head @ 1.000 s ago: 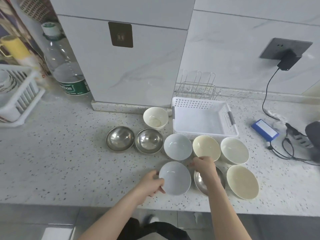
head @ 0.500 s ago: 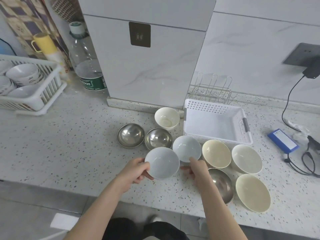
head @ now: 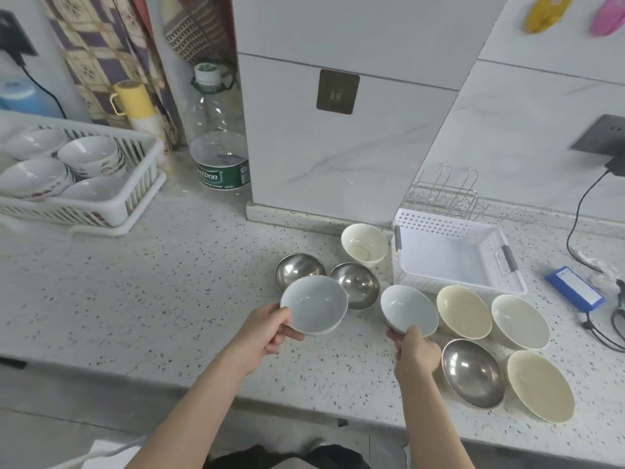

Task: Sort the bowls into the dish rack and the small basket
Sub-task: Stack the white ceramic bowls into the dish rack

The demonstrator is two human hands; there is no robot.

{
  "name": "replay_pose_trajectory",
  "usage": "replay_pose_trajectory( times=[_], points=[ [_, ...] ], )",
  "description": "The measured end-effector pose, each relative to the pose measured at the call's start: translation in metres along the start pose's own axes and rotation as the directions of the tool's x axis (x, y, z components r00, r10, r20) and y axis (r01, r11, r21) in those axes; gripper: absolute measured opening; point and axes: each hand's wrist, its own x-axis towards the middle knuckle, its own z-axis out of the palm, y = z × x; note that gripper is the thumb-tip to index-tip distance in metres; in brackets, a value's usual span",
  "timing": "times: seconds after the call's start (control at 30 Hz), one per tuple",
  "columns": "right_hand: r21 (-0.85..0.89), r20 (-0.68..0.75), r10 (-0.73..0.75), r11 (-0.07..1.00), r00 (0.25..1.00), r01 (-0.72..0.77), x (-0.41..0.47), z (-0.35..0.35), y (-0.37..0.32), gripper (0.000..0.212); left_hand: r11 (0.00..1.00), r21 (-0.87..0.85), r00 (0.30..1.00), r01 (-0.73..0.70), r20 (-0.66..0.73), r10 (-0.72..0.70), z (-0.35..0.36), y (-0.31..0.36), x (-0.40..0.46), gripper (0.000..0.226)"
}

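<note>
Left hand point(head: 262, 333) grips a pale-blue bowl point(head: 314, 310); right hand point(head: 414, 346), at three o'clock, pinches another blue bowl point(head: 407, 309).

Two bare forearms enter from bottom edge, no sleeves visible up to frame edge. Left hand point(head: 262, 335) and right hand point(head: 416, 350): no gloves, rings, watch or wristband seen. Nails short, unpainted as far as visible. Dark garment point(head: 287, 458), black or v. dark grey, at bottom centre btwn arms; type unclear. Rest of body out of frame.
</note>
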Motion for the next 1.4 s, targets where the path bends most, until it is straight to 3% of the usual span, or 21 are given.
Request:
replay_pose_trajectory(
  times=[0.13,0.23,0.5,0.73,1.13,1.4],
  points=[
    [0.099,-0.138,-0.068,0.992,0.988,0.083,-0.047,0.024,0.014,0.019,1.0,-0.008,0.999,-0.023,-0.03,0.022,-0.055,0.008,-0.008,0.034],
    [0.121,-0.134,-0.104,0.985,0.985,0.12,-0.086,0.052,0.02,0.012,0.998,-0.003,0.997,-0.061,-0.052,0.061,-0.104,0.014,-0.015,0.031],
    [0.13,0.055,-0.112,0.986,0.992,0.104,-0.189,0.139,0.049,0.013,0.992,-0.081,0.983,-0.099,-0.162,0.085,-0.227,0.016,-0.036,0.026],
    [0.029,0.216,-0.148,0.989,0.965,0.145,-0.244,0.203,0.06,0.009,0.977,-0.145,0.947,-0.157,-0.303,0.108,-0.314,0.016,-0.054,0.024],
    [-0.074,0.451,-0.33,0.912,0.829,0.404,-0.266,0.313,0.011,0.02,0.942,-0.211,0.885,-0.26,-0.441,0.146,-0.379,0.091,-0.026,0.022],
    [-0.085,0.555,-0.317,0.898,0.769,0.431,-0.277,0.371,-0.005,0.018,0.932,-0.206,0.854,-0.297,-0.495,0.163,-0.41,0.133,-0.005,0.021]
  ],
)
